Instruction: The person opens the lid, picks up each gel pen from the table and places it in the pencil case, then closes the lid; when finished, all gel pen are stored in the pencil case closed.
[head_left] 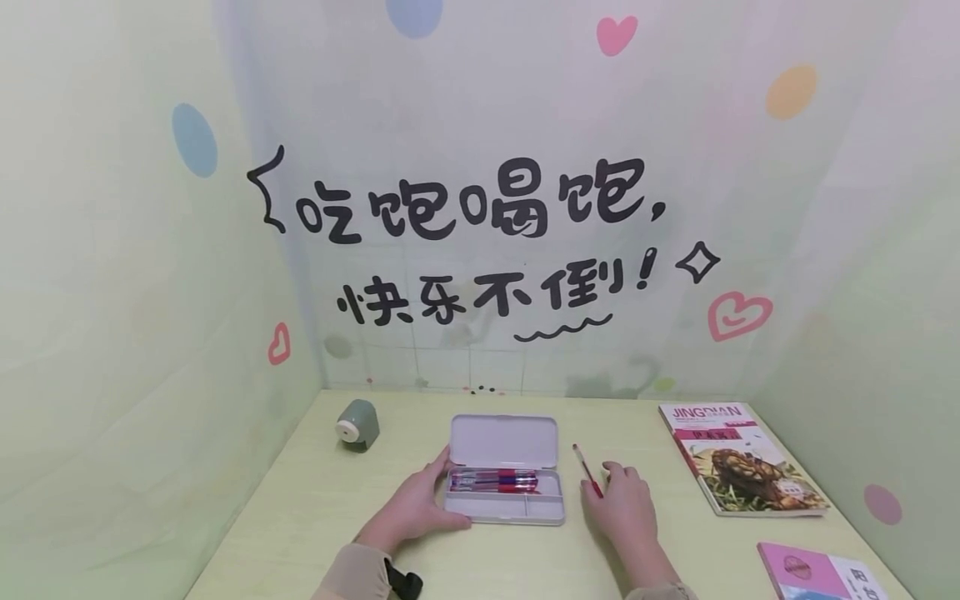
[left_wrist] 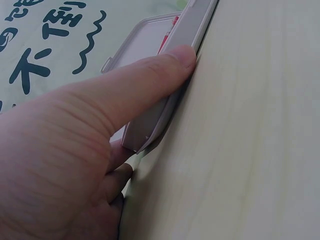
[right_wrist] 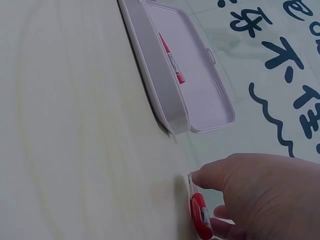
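Observation:
An open pencil case (head_left: pixel 543 510), pale lilac-grey, lies on the table with its lid (head_left: pixel 504 440) tilted back. Several red and blue pens (head_left: pixel 495 481) lie in its rear compartment. My left hand (head_left: pixel 416 504) grips the case at its left end; in the left wrist view the thumb (left_wrist: pixel 150 75) lies along the front wall and the other fingers are partly hidden. To the right of the case, my right hand (head_left: pixel 624 508) holds a red pen (head_left: pixel 587 468) low over the table. The right wrist view shows the pen's red part (right_wrist: pixel 201 217) at the fingers.
A grey-green pencil sharpener (head_left: pixel 358 425) stands at the back left. On the right lies a magazine (head_left: pixel 742 462), with a pink book (head_left: pixel 813 573) nearer the front edge. A printed curtain wall (head_left: pixel 480 358) closes off the table's back.

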